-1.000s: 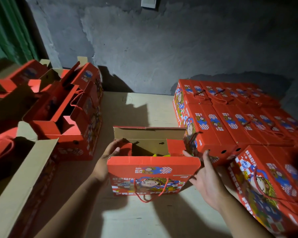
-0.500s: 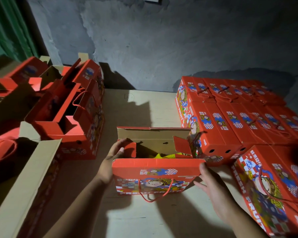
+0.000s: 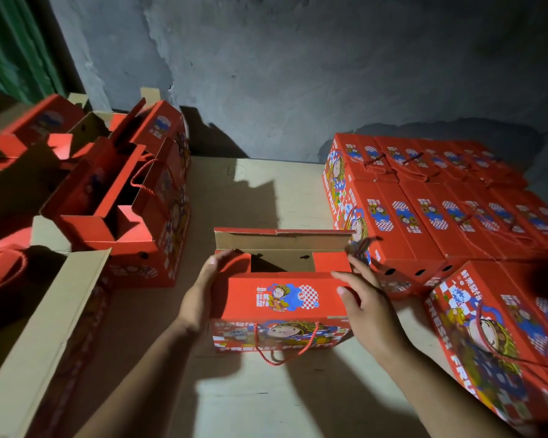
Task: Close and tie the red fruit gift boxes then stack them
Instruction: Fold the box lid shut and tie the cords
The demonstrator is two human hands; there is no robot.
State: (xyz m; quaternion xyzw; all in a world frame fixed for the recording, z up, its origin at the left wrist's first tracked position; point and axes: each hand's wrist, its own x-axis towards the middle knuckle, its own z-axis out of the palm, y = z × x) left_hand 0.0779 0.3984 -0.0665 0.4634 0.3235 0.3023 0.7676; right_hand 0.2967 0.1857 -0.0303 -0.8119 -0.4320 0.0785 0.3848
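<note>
While both hands' fingers (image 3: 345,276) lie straight against the red box (image 3: 282,298), pale tabletop (image 3: 298,191), rough grey wall (image 3: 298,74).

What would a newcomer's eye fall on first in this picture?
First, the half-closed red gift box at the table's centre, with the left hand and right hand on its ends. Next, the closed red boxes packed in rows on the right, then the open boxes on the left.

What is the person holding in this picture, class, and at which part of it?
The half-open red gift box in the middle. The left hand lies against its left end, the right hand against its right end, at the near top flap.
</note>
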